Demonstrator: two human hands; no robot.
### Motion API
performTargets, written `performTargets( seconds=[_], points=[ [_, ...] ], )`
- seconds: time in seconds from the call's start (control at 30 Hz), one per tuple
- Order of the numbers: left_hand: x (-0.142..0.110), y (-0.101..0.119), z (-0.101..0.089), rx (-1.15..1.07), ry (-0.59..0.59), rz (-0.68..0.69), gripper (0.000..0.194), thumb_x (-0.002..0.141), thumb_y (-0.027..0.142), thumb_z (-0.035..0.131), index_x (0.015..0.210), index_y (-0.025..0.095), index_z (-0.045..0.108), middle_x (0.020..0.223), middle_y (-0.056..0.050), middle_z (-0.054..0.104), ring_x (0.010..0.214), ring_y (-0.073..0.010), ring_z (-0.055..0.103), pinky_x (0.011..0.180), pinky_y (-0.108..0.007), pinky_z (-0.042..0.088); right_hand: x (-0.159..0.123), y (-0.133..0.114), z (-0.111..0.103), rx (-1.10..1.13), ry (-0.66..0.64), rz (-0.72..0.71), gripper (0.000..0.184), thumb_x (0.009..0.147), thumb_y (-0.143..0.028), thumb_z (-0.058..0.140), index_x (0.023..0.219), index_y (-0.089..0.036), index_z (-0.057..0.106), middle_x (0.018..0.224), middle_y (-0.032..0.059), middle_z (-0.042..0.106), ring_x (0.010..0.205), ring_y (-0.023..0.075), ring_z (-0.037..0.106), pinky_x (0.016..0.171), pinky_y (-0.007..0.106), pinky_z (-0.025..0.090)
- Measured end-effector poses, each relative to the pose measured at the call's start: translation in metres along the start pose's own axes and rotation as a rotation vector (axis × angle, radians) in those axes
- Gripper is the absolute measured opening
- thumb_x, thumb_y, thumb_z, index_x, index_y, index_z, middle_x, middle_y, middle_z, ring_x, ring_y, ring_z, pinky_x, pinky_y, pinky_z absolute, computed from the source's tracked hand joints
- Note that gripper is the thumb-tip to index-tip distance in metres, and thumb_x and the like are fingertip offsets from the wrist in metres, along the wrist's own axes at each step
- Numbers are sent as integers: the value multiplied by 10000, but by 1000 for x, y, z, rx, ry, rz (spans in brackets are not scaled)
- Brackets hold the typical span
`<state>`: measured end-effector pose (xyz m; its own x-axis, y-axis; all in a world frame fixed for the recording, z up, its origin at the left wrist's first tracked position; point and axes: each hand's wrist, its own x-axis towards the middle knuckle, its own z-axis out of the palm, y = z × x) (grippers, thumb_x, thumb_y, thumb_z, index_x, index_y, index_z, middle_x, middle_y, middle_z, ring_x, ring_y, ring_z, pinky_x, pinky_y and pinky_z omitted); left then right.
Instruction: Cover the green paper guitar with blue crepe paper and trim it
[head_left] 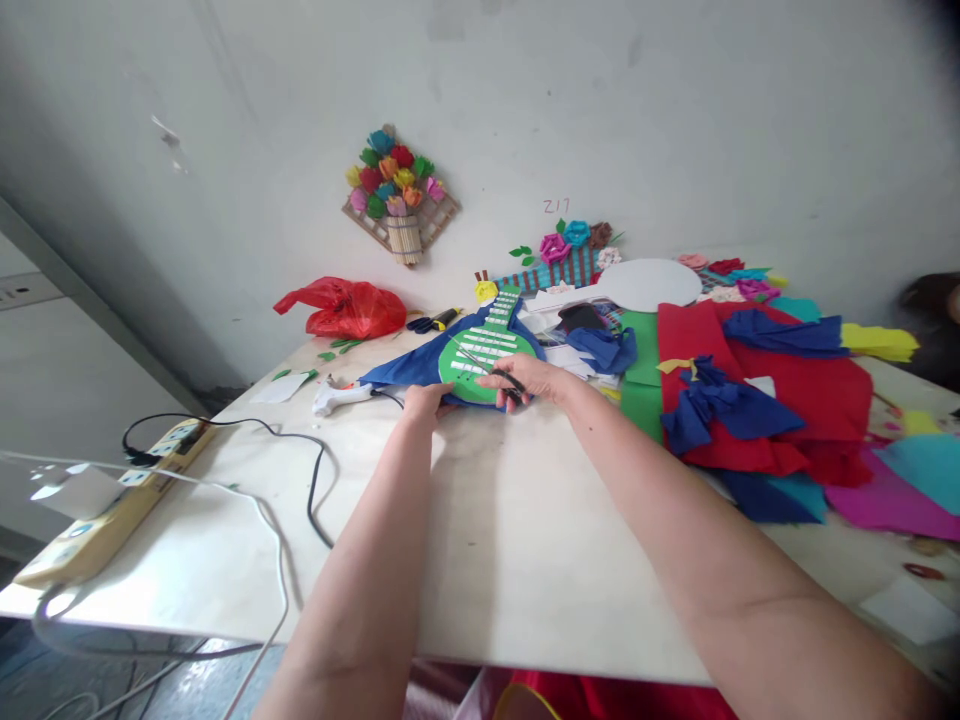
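A green guitar-shaped cutout [452, 358] with white strips across it lies on a blue sheet [405, 364] at the middle of the table. My right hand [529, 374] is closed round the black handles of a pair of scissors [510, 379]. Their thin blades point left over the green body. At the cutout's lower left edge, my left hand [426, 400] grips the blue sheet, with some fingers hidden beneath it. Just left of that hand rests a white glue gun [341, 396] with a black cord.
Red, blue and green sheets [810, 395] are heaped to the right, beside a white oval board [651, 285]. A yellow power strip [112, 520] with trailing cords lies left. Behind are a red plastic bag [356, 310] and a black-and-yellow tool [435, 321]. Paper flowers [394, 175] hang on the wall.
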<state>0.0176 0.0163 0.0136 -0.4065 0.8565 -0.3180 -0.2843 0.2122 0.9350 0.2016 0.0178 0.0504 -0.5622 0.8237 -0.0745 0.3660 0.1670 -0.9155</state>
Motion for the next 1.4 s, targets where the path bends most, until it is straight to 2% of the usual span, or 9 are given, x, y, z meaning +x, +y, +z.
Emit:
performTargets(
  seconds=[0.2, 0.37, 0.63, 0.83, 0.97, 1.03, 1.13, 1.23, 1.4],
  points=[
    [1, -4, 12, -86, 26, -29, 193, 694, -42, 647, 771, 105, 550, 643, -31, 583, 719, -197, 626, 658, -324, 563, 1, -1, 1, 78, 61, -34, 371, 754, -462, 695, 715, -143, 509, 546, 27, 634, 380, 87, 560, 276, 139, 289],
    [-1, -4, 11, -203, -12, -40, 179, 696, -35, 652, 756, 102, 555, 666, -46, 610, 657, -180, 635, 645, -324, 580, -1, -6, 2, 112, 61, -72, 345, 754, -448, 694, 744, -145, 530, 541, 11, 626, 385, 85, 556, 276, 141, 296],
    [-10, -4, 13, -325, 33, -25, 187, 665, -31, 681, 753, 107, 589, 693, -38, 622, 668, -176, 652, 684, -339, 587, -8, -12, -3, 178, 43, -158, 355, 770, -451, 677, 718, -142, 511, 558, 20, 634, 413, 85, 577, 296, 134, 308],
    [-7, -8, 30, -461, 66, -54, 199, 718, -8, 643, 870, 116, 614, 791, -51, 647, 757, -186, 664, 668, -297, 588, -4, -7, -4, 229, 47, -199, 366, 777, -464, 669, 732, -138, 507, 575, 23, 642, 420, 82, 581, 317, 136, 318],
    [0, -7, 44, -487, 104, -117, 295, 767, -9, 580, 1032, 120, 589, 899, -65, 655, 777, -166, 658, 675, -266, 585, -4, -1, -7, 227, 63, -149, 374, 779, -473, 664, 725, -142, 501, 566, 25, 642, 414, 85, 579, 314, 141, 310],
    [4, -5, 46, -463, 86, -161, 346, 780, -17, 548, 1091, 134, 571, 911, -63, 657, 782, -164, 658, 684, -268, 582, -4, 5, -9, 213, 47, -98, 385, 776, -489, 660, 729, -144, 495, 570, 29, 647, 414, 91, 581, 310, 146, 310],
    [6, -1, 41, -437, 21, -213, 344, 808, -11, 490, 1117, 121, 566, 883, -85, 662, 780, -191, 665, 684, -312, 583, -2, 19, -13, 186, -14, -22, 415, 755, -525, 663, 741, -147, 492, 571, 29, 647, 404, 98, 575, 300, 153, 305],
    [6, 1, 30, -434, -33, -243, 300, 866, 70, 429, 1133, 92, 565, 889, -135, 662, 803, -227, 670, 680, -339, 577, 2, 32, -17, 152, -91, 26, 447, 733, -562, 664, 790, -139, 530, 574, 30, 648, 394, 95, 564, 291, 153, 296],
    [2, -3, 19, -509, -9, -194, 405, 896, 54, 302, 1234, 145, 506, 993, -127, 668, 867, -200, 666, 758, -350, 559, 1, 38, -20, 65, -169, 118, 510, 723, -607, 640, 854, -117, 582, 536, 33, 635, 364, 91, 539, 269, 152, 275]
  ],
)
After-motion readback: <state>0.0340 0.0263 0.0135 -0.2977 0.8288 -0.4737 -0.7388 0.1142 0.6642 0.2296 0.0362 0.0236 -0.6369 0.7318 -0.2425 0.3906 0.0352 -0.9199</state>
